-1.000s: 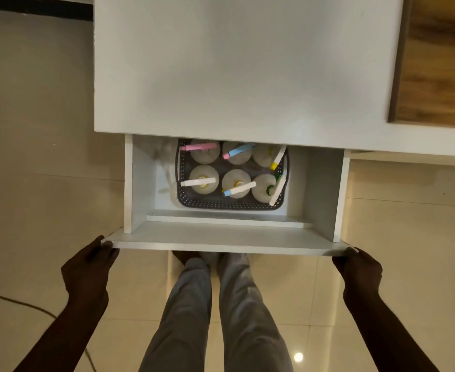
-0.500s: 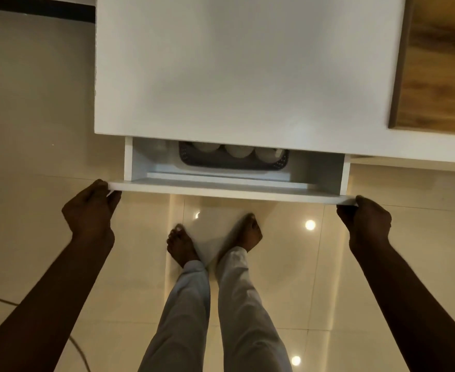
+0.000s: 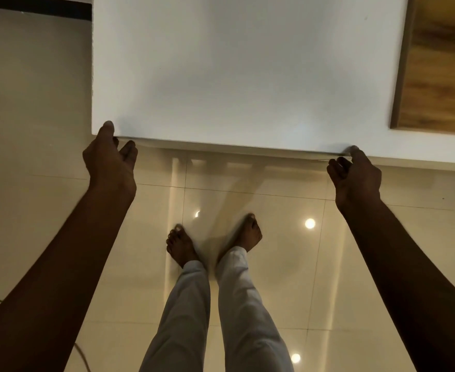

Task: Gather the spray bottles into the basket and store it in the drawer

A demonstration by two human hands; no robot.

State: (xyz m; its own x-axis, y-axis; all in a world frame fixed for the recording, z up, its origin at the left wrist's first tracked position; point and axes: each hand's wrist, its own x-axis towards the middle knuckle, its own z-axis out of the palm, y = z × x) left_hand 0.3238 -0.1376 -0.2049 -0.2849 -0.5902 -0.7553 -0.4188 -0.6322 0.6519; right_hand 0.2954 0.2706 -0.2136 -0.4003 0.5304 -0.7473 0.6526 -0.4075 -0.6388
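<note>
Drawer front (image 3: 231,151) sits flush under the front edge of the white cabinet top (image 3: 237,68), showing only as a thin white strip along that edge; nothing of its inside is visible, so basket and spray bottles cannot be seen from this view. Left hand (image 3: 109,162) is at the left end of the strip — thumb laid up on the cabinet top's corner, the other fingers loosely curled and slightly apart just below the edge, not wrapped around anything. Right hand (image 3: 355,175) is at the right end, thumb tip touching the edge, remaining fingers curled inward toward the palm and close together; whether they press on the drawer front or only hang beside it cannot be told. Both forearms reach in bare from the lower corners. Between them, the person's legs in light trousers (image 3: 221,304) and two bare feet (image 3: 180,245) stand on a glossy beige tiled floor (image 3: 33,210) with round light reflections. A wood-grain panel (image 3: 441,63) lies on the cabinet top at far right. A thin cable (image 3: 82,357) crosses the floor at lower left — partly hidden by the left arm.
</note>
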